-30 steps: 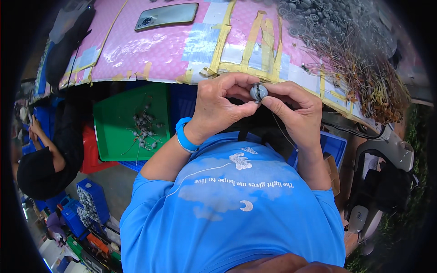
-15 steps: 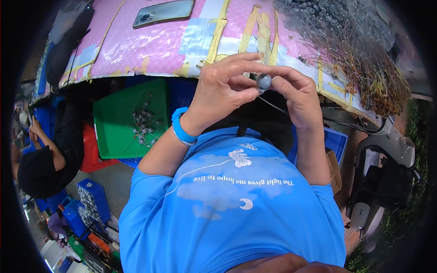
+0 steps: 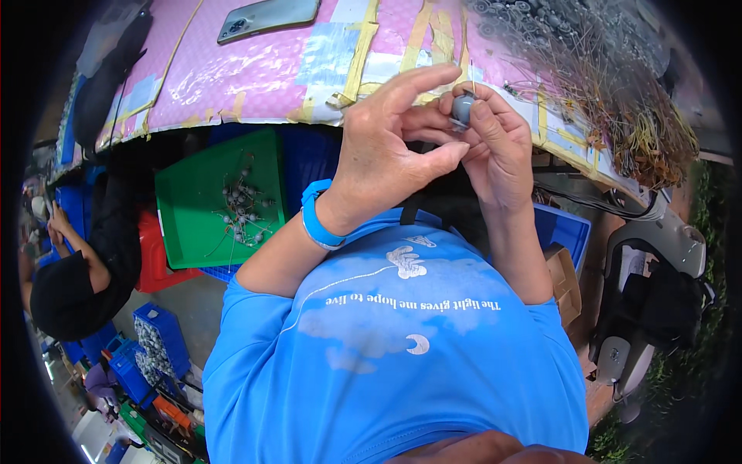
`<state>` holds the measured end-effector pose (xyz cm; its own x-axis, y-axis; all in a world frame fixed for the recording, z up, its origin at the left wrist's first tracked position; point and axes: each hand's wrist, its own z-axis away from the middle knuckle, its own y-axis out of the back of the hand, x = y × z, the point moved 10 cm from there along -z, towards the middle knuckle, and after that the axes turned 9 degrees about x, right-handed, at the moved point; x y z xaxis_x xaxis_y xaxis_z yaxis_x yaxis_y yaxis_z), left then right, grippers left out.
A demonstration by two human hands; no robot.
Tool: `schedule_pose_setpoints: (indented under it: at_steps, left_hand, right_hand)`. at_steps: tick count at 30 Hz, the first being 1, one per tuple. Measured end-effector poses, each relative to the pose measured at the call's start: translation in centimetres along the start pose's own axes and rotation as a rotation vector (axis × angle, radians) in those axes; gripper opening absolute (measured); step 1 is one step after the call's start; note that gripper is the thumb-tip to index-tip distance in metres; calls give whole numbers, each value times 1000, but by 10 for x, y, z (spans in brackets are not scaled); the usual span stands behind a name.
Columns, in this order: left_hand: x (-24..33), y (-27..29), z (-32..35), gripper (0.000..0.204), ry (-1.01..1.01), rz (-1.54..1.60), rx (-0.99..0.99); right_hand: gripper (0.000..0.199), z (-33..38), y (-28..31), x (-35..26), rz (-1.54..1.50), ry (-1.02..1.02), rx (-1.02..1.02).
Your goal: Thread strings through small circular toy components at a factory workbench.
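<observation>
One small grey ball [image 3: 463, 110] pinched in right hand [image 3: 504, 151] thumb and fingers, left hand [image 3: 379, 143] just beside it, thumb and forefinger spread apart, green tray [image 3: 182, 205] with similar balls [image 3: 241, 207] off left, phone [image 3: 267, 21] farther out on the pink-covered table [image 3: 220, 85].

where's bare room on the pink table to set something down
A wide free patch on the table lies between the phone, the blue sheet and the near edge. The right end is crowded with gray caps and wires. Your left hand hides the middle near edge.
</observation>
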<state>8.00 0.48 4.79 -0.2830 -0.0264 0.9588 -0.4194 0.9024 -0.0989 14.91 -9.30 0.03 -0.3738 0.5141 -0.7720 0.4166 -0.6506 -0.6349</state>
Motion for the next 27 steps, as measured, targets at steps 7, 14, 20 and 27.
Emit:
schedule_pose_setpoints:
  at_steps: [7,14,20,27]
  left_hand:
    - [10,27,-1,29,-224,-122,90]
    - [19,51,9,16,-238,-221,101]
    - [26,68,21,20,-156,-395,-26]
    - [40,70,32,25,-301,-423,-40]
  right_hand:
    - [19,4,2,-14,154,185,91]
    - [18,6,-6,-7,198,177,15]
    - [30,9,-45,7,403,98,-210]
    - [23,6,-68,2,526,173,-383]
